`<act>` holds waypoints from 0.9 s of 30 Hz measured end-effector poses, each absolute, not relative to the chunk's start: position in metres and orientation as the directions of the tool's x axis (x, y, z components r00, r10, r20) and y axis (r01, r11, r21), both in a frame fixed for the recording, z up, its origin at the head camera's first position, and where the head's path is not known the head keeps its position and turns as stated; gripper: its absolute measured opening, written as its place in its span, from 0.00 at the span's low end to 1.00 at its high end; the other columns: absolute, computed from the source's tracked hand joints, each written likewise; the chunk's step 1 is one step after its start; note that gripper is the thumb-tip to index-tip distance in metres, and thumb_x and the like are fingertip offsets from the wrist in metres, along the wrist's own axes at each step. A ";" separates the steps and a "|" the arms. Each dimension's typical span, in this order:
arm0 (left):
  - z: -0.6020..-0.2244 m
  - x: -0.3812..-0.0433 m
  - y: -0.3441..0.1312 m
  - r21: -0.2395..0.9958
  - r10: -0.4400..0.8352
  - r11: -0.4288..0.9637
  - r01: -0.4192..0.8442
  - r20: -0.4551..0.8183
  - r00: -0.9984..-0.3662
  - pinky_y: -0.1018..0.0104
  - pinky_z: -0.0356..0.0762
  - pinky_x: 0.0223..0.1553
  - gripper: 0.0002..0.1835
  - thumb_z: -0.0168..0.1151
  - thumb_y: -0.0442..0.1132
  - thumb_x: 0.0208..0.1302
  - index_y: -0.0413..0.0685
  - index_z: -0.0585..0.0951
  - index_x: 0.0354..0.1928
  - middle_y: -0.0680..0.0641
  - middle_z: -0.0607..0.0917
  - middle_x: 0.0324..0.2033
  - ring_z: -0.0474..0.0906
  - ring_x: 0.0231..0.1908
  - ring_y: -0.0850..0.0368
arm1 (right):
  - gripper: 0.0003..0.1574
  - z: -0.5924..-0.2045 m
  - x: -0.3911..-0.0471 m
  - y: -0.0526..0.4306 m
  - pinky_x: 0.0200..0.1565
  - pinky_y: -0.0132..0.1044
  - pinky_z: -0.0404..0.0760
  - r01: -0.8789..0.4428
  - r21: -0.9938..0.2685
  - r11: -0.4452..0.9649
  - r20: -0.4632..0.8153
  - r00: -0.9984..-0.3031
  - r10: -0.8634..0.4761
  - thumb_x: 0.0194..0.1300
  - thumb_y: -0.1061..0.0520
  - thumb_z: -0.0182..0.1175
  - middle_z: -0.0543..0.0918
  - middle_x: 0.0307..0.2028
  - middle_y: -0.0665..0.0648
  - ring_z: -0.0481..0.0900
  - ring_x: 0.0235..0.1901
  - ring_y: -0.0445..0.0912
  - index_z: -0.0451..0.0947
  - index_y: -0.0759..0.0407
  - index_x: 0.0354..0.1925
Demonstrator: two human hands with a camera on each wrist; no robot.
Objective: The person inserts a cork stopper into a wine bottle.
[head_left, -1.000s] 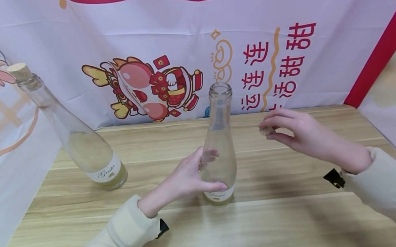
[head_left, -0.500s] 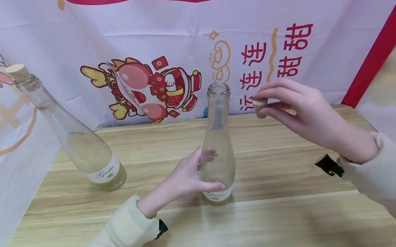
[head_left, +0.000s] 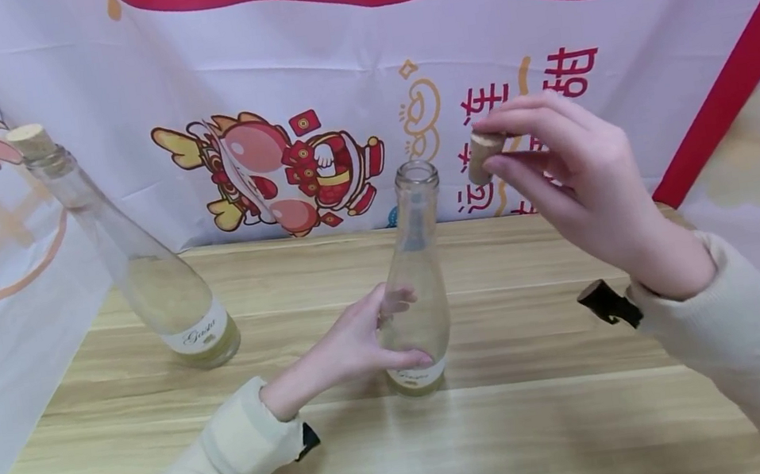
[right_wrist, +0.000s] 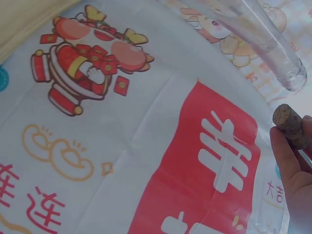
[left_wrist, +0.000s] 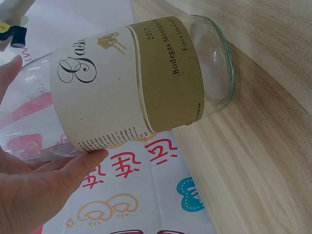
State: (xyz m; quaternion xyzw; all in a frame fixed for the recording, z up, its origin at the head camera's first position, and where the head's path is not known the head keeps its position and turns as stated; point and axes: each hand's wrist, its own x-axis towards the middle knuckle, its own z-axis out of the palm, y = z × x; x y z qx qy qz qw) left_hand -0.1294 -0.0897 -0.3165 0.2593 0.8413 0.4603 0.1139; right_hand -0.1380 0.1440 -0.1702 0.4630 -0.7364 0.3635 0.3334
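A clear glass wine bottle (head_left: 422, 279) with a white and gold label stands upright on the table, its mouth uncovered. My left hand (head_left: 365, 339) grips its body from the left, thumb in front and fingers round the far side. In the left wrist view the same bottle (left_wrist: 112, 87) fills the middle, with the left hand (left_wrist: 39, 190) at its upper body. My right hand (head_left: 580, 170) pinches a cork (head_left: 485, 155) between thumb and fingers, to the right of the bottle mouth and about level with it. The right wrist view shows the cork (right_wrist: 288, 122) at the fingertips.
A second wine bottle (head_left: 163, 285), with a cork (head_left: 30, 142) in its mouth, stands at the left of the wooden table (head_left: 522, 442). A printed cloth (head_left: 326, 44) hangs behind the table and along its sides.
My right hand has risen with the cork from just above the table to the height of the bottle mouth, the cork turning more upright. The left hand and both bottles stay in place.
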 end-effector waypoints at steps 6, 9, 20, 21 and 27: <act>-0.318 -0.130 -0.091 0.838 0.548 0.427 0.340 0.059 -0.834 0.50 0.67 0.56 0.42 0.73 0.44 0.44 0.46 0.62 0.61 0.45 0.71 0.58 0.69 0.57 0.50 | 0.20 -0.157 -0.135 0.129 0.40 0.32 0.80 -0.956 -0.203 0.210 0.857 -0.277 -0.434 0.52 0.75 0.60 0.78 0.42 0.65 0.77 0.37 0.49 0.74 0.75 0.46; -0.318 -0.130 -0.091 0.835 0.552 0.423 0.352 0.070 -0.831 0.50 0.67 0.56 0.41 0.73 0.44 0.44 0.45 0.63 0.61 0.45 0.72 0.58 0.70 0.57 0.50 | 0.18 -0.151 -0.132 0.122 0.40 0.35 0.80 -0.962 -0.208 0.175 0.859 -0.265 -0.438 0.53 0.74 0.59 0.77 0.41 0.67 0.77 0.37 0.51 0.74 0.77 0.46; -0.318 -0.130 -0.090 0.834 0.560 0.416 0.363 0.079 -0.825 0.49 0.67 0.56 0.41 0.73 0.43 0.45 0.45 0.63 0.60 0.44 0.72 0.57 0.70 0.56 0.49 | 0.17 -0.146 -0.126 0.105 0.41 0.35 0.80 -0.961 -0.215 0.176 0.834 -0.274 -0.480 0.53 0.76 0.58 0.75 0.41 0.71 0.78 0.39 0.49 0.71 0.81 0.44; -0.318 -0.130 -0.090 0.833 0.560 0.416 0.365 0.081 -0.824 0.49 0.67 0.56 0.41 0.73 0.43 0.45 0.44 0.63 0.60 0.44 0.72 0.57 0.70 0.56 0.49 | 0.17 -0.146 -0.126 0.104 0.41 0.35 0.80 -0.958 -0.225 0.176 0.830 -0.283 -0.480 0.53 0.77 0.58 0.74 0.41 0.72 0.78 0.39 0.49 0.71 0.82 0.44; -0.317 -0.130 -0.090 0.836 0.555 0.417 0.357 0.077 -0.828 0.48 0.67 0.56 0.42 0.73 0.43 0.45 0.45 0.62 0.62 0.44 0.72 0.58 0.70 0.56 0.49 | 0.17 -0.149 -0.125 0.100 0.42 0.34 0.80 -0.955 -0.240 0.175 0.820 -0.296 -0.489 0.52 0.77 0.57 0.74 0.42 0.72 0.77 0.40 0.48 0.72 0.82 0.43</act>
